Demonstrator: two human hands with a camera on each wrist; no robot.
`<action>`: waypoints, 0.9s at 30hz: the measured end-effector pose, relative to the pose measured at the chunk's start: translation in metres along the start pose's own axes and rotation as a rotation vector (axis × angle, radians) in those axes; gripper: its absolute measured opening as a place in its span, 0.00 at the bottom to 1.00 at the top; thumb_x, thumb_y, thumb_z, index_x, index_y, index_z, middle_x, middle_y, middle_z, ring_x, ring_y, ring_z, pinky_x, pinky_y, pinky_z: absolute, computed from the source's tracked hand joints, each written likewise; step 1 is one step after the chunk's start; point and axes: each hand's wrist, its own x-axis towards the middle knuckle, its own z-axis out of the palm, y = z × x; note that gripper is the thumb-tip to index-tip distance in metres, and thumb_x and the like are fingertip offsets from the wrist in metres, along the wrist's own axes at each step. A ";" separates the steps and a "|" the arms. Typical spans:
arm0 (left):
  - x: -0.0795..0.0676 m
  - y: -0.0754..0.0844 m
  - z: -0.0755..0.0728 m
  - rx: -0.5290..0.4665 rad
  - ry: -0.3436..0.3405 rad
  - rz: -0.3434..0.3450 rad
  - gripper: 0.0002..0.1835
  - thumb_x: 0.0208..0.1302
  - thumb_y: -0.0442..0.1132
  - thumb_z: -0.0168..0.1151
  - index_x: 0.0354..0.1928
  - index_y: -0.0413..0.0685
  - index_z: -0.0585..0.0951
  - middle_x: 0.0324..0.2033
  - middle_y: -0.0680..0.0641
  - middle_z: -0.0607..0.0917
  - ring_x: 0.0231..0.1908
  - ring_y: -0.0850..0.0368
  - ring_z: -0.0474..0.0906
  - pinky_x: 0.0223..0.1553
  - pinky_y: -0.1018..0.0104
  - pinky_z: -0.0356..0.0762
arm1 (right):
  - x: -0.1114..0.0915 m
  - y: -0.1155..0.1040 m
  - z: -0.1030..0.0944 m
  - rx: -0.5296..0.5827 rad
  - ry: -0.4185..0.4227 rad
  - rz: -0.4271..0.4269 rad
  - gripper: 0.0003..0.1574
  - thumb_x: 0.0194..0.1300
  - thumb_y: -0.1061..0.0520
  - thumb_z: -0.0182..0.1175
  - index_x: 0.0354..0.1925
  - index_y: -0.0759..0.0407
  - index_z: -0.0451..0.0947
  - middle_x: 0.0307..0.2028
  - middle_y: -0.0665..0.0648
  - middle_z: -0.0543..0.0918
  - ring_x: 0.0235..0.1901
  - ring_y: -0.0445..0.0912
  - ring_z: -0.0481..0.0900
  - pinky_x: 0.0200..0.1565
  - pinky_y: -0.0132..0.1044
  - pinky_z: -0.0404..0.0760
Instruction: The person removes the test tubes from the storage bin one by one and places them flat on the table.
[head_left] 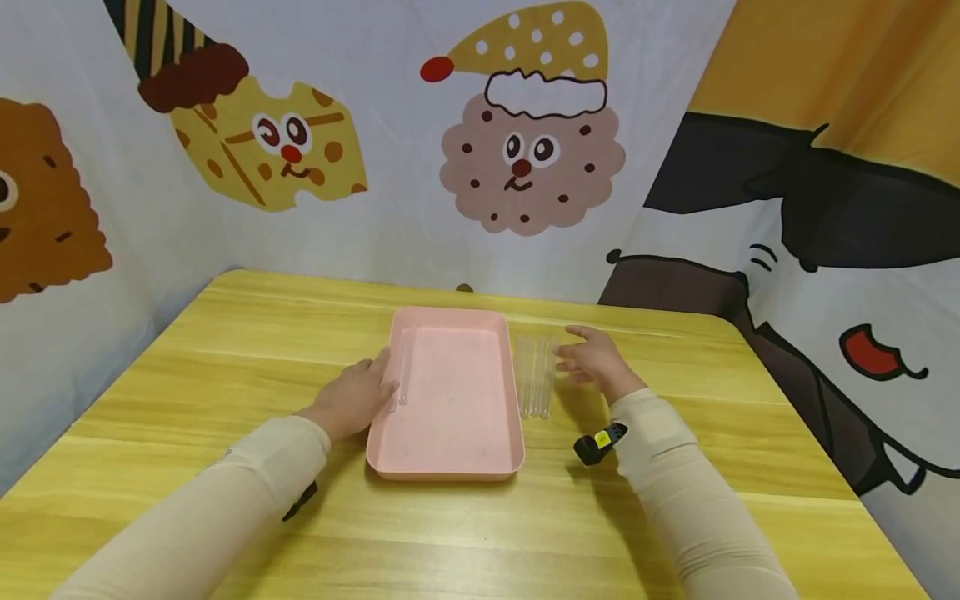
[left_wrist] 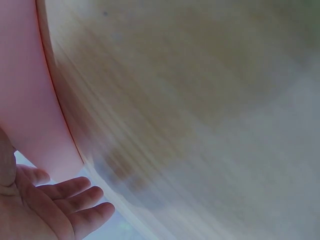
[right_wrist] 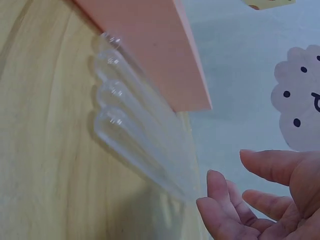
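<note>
A shallow pink tray (head_left: pixel 450 400) lies on the table, two clear test tubes (head_left: pixel 407 367) inside along its left wall. My left hand (head_left: pixel 352 396) holds the tray's left rim, thumb over the edge and fingers outside; in the left wrist view those fingers (left_wrist: pixel 82 207) spread beside the wall. To the right of the tray, several clear test tubes (head_left: pixel 534 379) lie side by side, rounded ends toward me in the head view. My right hand (head_left: pixel 596 362) hovers at their right, fingers parted and loosely bent, fingertips right by the outermost tube's far half. Nothing is between them.
The wooden table (head_left: pixel 450 542) has rounded far corners. Behind it hangs a white curtain (head_left: pixel 405 242) printed with cartoon figures, close to the table's far edge. A black strap with a yellow mark (head_left: pixel 602 439) is on the right wrist.
</note>
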 end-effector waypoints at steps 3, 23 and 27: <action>0.000 0.001 0.000 -0.001 -0.004 -0.004 0.34 0.76 0.48 0.42 0.74 0.35 0.49 0.62 0.25 0.67 0.61 0.30 0.67 0.55 0.39 0.71 | 0.000 -0.002 0.001 0.006 0.001 -0.017 0.41 0.71 0.59 0.54 0.75 0.61 0.49 0.62 0.69 0.72 0.43 0.52 0.84 0.36 0.39 0.84; 0.002 -0.001 0.002 0.007 0.016 0.001 0.34 0.76 0.47 0.43 0.74 0.34 0.51 0.60 0.25 0.69 0.59 0.31 0.70 0.53 0.40 0.73 | -0.002 -0.031 0.025 0.142 -0.014 -0.162 0.41 0.71 0.57 0.56 0.75 0.53 0.51 0.61 0.68 0.72 0.54 0.61 0.78 0.53 0.52 0.78; 0.000 0.000 0.001 0.012 0.019 0.004 0.34 0.76 0.46 0.44 0.73 0.33 0.51 0.60 0.25 0.69 0.58 0.31 0.71 0.52 0.40 0.74 | -0.003 -0.036 0.033 0.164 -0.020 -0.176 0.40 0.70 0.57 0.56 0.75 0.52 0.53 0.61 0.68 0.73 0.55 0.63 0.77 0.54 0.54 0.77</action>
